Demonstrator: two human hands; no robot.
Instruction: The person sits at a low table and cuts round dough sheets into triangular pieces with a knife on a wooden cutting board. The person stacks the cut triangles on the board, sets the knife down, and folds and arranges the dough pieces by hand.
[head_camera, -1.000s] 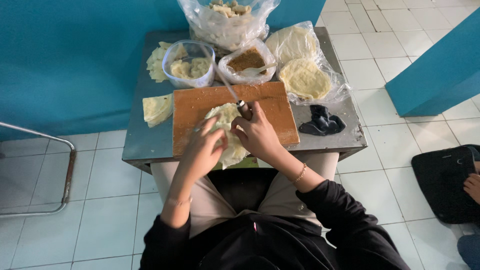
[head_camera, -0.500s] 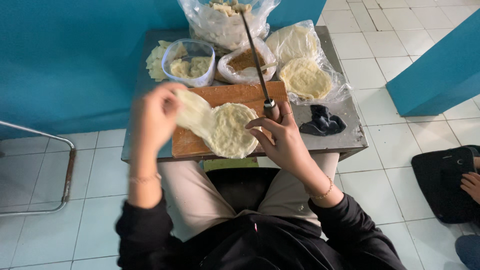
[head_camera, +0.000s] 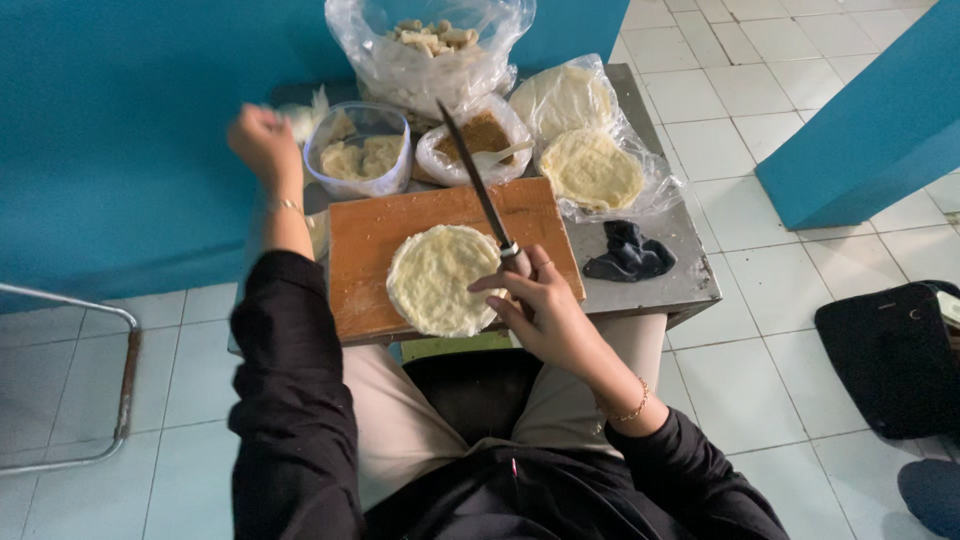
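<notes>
**Trimming a dough round on the board**

The right hand holds a long knife by the handle, blade pointing away over the wooden board. The flat dough round lies on the board just left of that grip, fingertips touching its edge. The left hand is raised and clenched near the clear tub, seemingly around a scrap of dough. To cut cleanly, it seems wise to pin the round flat and keep fingers behind the blade on the metal surface.

Food-prep corner: cutting board, dough
</notes>
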